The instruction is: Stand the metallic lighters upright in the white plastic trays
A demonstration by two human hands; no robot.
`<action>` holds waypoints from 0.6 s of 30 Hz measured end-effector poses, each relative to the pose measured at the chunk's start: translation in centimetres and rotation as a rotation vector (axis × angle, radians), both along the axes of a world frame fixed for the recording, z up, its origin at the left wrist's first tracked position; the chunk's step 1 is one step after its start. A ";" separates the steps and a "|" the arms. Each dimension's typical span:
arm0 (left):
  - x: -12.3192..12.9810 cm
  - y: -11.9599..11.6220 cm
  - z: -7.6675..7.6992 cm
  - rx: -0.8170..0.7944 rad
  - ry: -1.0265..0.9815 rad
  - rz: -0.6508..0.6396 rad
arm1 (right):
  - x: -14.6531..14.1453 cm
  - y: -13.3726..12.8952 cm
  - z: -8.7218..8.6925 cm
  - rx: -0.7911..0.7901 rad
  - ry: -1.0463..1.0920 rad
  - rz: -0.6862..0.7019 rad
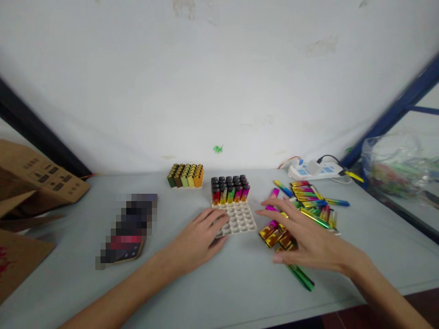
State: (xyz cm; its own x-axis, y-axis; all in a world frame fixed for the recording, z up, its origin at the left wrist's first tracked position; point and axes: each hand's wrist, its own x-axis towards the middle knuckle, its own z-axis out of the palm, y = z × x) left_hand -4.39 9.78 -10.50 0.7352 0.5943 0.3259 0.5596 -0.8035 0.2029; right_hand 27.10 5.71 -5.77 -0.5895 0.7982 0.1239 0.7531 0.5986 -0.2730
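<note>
A white tray [237,219] with rows of round holes lies in the middle of the table. Upright lighters [230,191] with black tops and shiny coloured bodies fill its far rows, while the near holes are bare. My left hand [206,230] grips the tray's near left corner, fingers over the edge and thumb at the front. Over a loose pile of shiny lighters [274,234] hovers my right hand [302,235], open with fingers spread and nothing seen in it. Part of the pile is hidden beneath that hand.
Behind on the left stands a block of yellow and green lighters [185,176]. A blurred-out phone [132,228] lies left. More loose lighters [308,196] are scattered right, near a white power strip [315,170]. Cardboard boxes [41,173] and a clear plastic bag [394,164] flank the table.
</note>
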 end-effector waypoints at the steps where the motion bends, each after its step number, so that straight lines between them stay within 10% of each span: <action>1: 0.0 0.0 -0.1 0.005 0.000 0.000 | 0.0 -1.1 -0.8 0.039 -0.037 -0.015; 7: 0.0 0.3 -0.7 0.015 0.000 -0.009 | -0.5 -3.6 -3.9 0.133 -0.101 -0.109; 18: 0.1 0.3 -0.3 0.000 -0.023 -0.006 | -2.1 2.8 -3.8 0.278 -0.169 -0.088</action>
